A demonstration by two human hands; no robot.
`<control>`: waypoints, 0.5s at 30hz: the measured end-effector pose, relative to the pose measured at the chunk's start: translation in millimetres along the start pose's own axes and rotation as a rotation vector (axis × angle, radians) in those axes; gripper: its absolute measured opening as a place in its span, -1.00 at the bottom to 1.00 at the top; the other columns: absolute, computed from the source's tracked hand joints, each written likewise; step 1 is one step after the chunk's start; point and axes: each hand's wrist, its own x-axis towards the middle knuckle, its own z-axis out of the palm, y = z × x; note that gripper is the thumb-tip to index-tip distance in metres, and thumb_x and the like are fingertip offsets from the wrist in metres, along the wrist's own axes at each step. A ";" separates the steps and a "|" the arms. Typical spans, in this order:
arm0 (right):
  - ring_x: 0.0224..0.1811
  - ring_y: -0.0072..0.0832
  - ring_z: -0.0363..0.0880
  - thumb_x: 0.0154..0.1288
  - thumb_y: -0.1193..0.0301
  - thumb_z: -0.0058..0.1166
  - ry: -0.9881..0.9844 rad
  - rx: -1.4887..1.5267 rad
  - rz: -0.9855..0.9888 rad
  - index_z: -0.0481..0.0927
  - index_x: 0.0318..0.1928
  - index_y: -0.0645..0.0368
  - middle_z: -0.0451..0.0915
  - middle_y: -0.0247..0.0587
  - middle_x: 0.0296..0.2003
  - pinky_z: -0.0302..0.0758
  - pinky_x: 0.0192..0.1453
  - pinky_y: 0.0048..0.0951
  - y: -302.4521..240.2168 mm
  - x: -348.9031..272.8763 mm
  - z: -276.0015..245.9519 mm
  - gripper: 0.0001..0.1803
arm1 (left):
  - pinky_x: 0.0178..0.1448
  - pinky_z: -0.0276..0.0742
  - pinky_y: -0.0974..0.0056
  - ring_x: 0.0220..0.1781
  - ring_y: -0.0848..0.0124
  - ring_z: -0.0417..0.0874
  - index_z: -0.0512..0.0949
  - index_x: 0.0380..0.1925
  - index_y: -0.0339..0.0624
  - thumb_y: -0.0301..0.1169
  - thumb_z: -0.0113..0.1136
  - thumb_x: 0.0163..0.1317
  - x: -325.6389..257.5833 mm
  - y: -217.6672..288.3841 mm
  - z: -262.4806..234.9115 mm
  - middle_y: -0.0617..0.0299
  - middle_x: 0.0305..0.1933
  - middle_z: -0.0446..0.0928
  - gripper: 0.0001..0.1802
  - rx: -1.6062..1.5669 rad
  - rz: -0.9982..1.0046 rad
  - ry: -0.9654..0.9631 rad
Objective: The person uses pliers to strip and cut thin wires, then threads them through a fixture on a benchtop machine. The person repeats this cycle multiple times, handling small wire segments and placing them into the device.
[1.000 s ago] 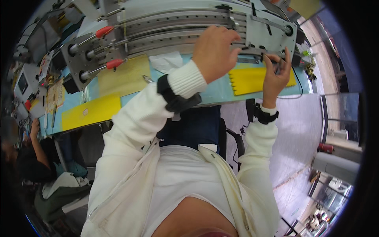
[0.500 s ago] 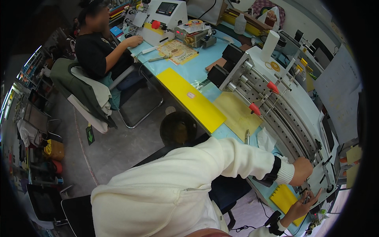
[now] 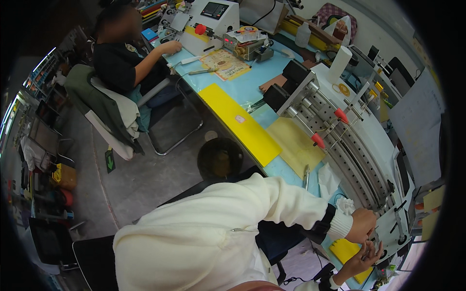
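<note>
My left hand [image 3: 363, 226] is closed, its fingers bent down near the pale end plate [image 3: 394, 228] of a long metal slide machine. Right below it, my right hand [image 3: 358, 262] has its fingers curled up toward the left fingertips. The two hands nearly meet. Whatever they pinch is too small and too hidden to make out. A yellow block with a notched edge [image 3: 343, 250] lies on the table beside and partly under my right hand. Crumpled white tissue [image 3: 344, 205] is by my left wrist.
The slide machine [image 3: 354, 155] with red-tipped rods runs along the table. A yellow board [image 3: 238, 121], a tan sheet [image 3: 296, 145] and a metal pen-like tool [image 3: 307, 175] lie near its front edge. A seated person [image 3: 121, 63] works at the far left. A black bin [image 3: 221, 157] stands on the floor.
My left hand has moved down and slightly left, off the machine's rail end toward my right hand. My right hand has shifted left, and its spread fingers have curled in.
</note>
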 end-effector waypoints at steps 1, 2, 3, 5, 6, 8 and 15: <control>-0.14 -0.45 0.62 0.41 0.59 0.11 0.000 0.012 -0.005 0.31 0.39 0.11 0.63 -0.17 -0.14 0.55 -0.02 -0.45 -2.5 -1.3 2.8 -0.42 | -0.37 0.56 0.15 -0.51 0.16 0.68 0.67 -0.67 -0.21 -0.46 0.30 -0.12 -5.3 2.7 -5.6 0.13 -0.62 0.62 -0.93 -0.038 -0.015 0.011; -0.14 -0.46 0.61 0.41 0.60 0.11 -0.001 0.029 -0.012 0.31 0.39 0.12 0.62 -0.17 -0.14 0.54 -0.02 -0.45 -5.1 -2.1 4.8 -0.42 | -0.40 0.57 0.17 -0.52 0.20 0.69 0.67 -0.67 -0.21 -0.45 0.30 -0.11 -9.1 5.5 -12.4 0.13 -0.61 0.63 -0.92 -0.077 -0.033 0.008; -0.14 -0.46 0.61 0.41 0.60 0.11 -0.004 0.038 -0.019 0.31 0.39 0.13 0.62 -0.17 -0.14 0.54 -0.03 -0.46 -7.8 -2.9 7.0 -0.42 | -0.40 0.58 0.21 -0.52 0.25 0.71 0.67 -0.65 -0.24 -0.46 0.31 -0.09 -11.1 7.7 -20.8 0.13 -0.59 0.65 -0.91 -0.185 -0.088 -0.032; -0.14 -0.47 0.61 0.41 0.61 0.12 -0.007 0.059 -0.031 0.30 0.38 0.15 0.62 -0.17 -0.14 0.53 -0.04 -0.48 -12.9 -3.7 9.6 -0.43 | -0.41 0.61 0.28 -0.52 0.35 0.73 0.68 -0.61 -0.29 -0.47 0.34 -0.04 -12.3 11.4 -40.4 0.13 -0.55 0.68 -0.90 -0.402 -0.203 -0.139; -0.14 -0.47 0.60 0.41 0.61 0.12 -0.008 0.067 -0.040 0.30 0.38 0.16 0.62 -0.17 -0.14 0.53 -0.04 -0.48 -15.5 -4.3 10.5 -0.43 | -0.42 0.62 0.31 -0.52 0.38 0.74 0.67 -0.59 -0.31 -0.48 0.34 -0.01 -14.4 14.0 -49.0 0.13 -0.54 0.69 -0.89 -0.491 -0.268 -0.163; -0.14 -0.48 0.60 0.40 0.62 0.12 -0.012 0.085 -0.055 0.30 0.37 0.18 0.62 -0.16 -0.13 0.52 -0.05 -0.50 -20.2 -4.8 13.4 -0.43 | -0.45 0.63 0.37 -0.51 0.44 0.75 0.67 -0.55 -0.36 -0.50 0.35 0.06 -19.8 17.9 -64.9 0.13 -0.51 0.70 -0.88 -0.680 -0.397 -0.223; -0.14 -0.51 0.58 0.39 0.65 0.12 -0.040 0.142 -0.133 0.30 0.35 0.26 0.60 -0.16 -0.13 0.50 -0.09 -0.55 -49.6 -1.4 23.0 -0.45 | -0.48 0.65 0.39 -0.49 0.43 0.76 0.61 -0.43 -0.40 -0.56 0.26 0.19 -41.4 14.7 -100.7 0.11 -0.46 0.68 -0.91 -0.822 -0.408 -0.255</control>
